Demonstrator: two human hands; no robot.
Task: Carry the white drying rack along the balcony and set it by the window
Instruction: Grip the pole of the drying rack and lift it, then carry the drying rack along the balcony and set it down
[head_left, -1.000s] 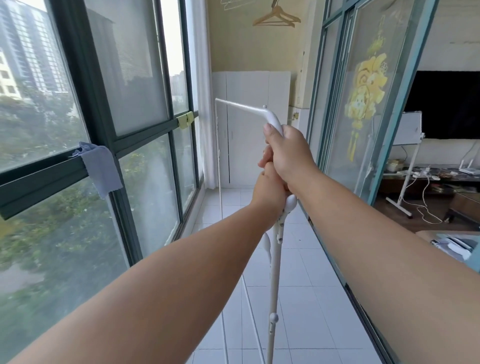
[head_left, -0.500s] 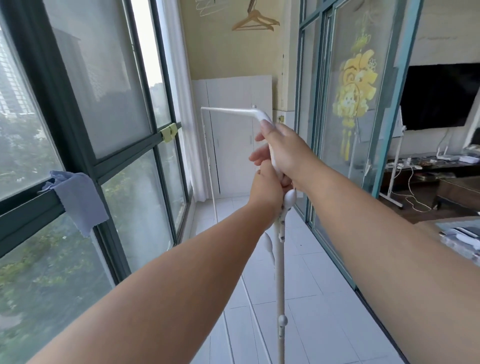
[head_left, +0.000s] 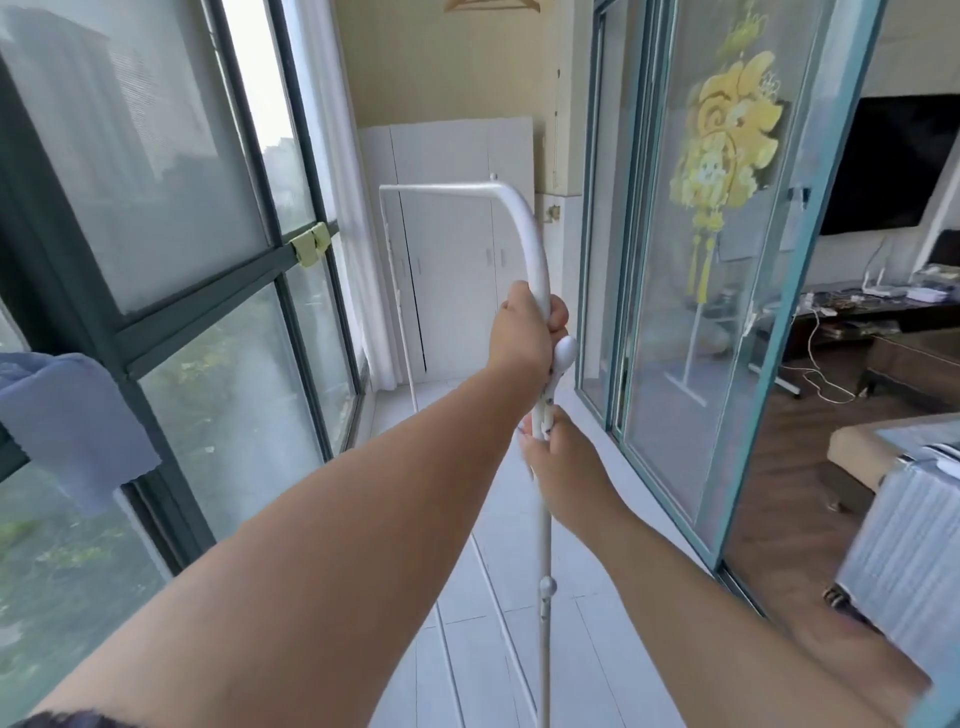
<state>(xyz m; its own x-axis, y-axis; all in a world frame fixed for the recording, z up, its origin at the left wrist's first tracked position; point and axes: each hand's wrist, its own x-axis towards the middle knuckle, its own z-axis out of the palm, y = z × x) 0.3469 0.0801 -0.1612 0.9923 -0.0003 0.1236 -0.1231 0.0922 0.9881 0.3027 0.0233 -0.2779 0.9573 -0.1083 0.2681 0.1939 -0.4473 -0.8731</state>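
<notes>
Drying rack carried along a balcony
We see window (head_left: 171, 208) at left, cabinet (head_left: 457, 249) ahead; our left hand (head_left: 524, 338) and right hand (head_left: 563, 462) clasp the white drying rack (head_left: 540, 270) at centre frame

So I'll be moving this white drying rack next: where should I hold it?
Probably as here: grip the white drying rack by its upright near post, left hand just under the curved top corner, right hand below the joint. The slim round tube suits wrapped fingers.
</notes>
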